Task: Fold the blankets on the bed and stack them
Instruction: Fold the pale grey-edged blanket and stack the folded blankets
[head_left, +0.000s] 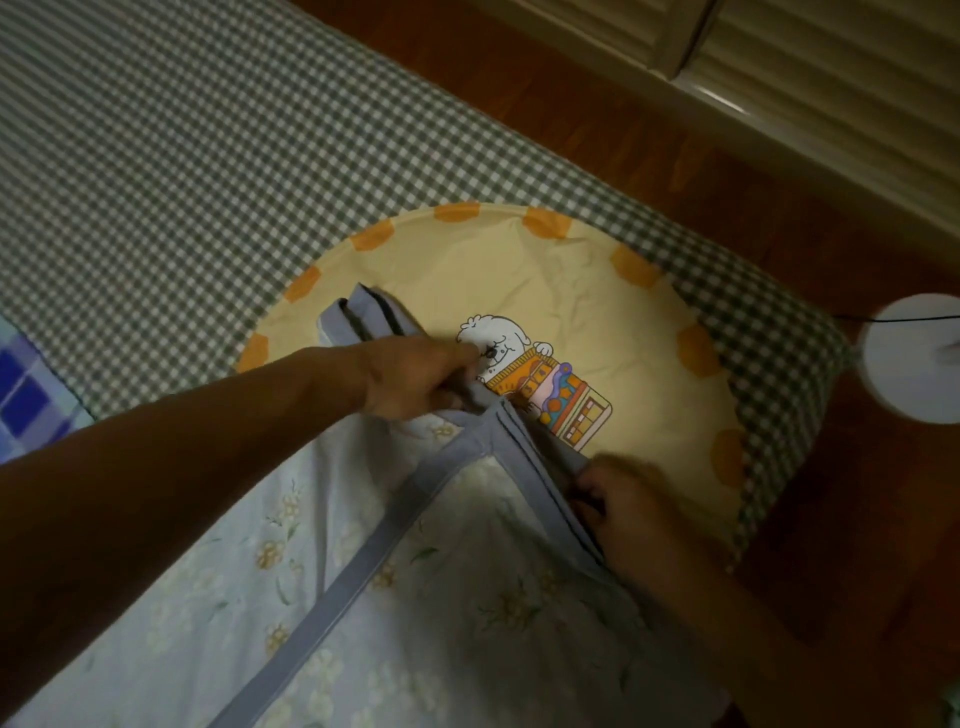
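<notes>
A pale blue floral blanket (363, 597) with a grey-blue border lies across the near part of the bed, its far edge layered in folds. My left hand (415, 382) pinches the border at the far corner of that edge. My right hand (623, 499) grips the same layered border lower to the right. Under the far edge lies a yellow round-edged blanket (597, 291) with orange dots and a cartoon dog print. A folded tip of the blue border (363, 312) sticks out beyond my left hand.
The bed wears a green-and-white checked sheet (208, 156). A blue patterned cloth (26, 384) shows at the left edge. Beyond the bed's right side is wooden floor (857, 545), a white round fan base (914, 358) with a cable, and louvred doors (831, 78).
</notes>
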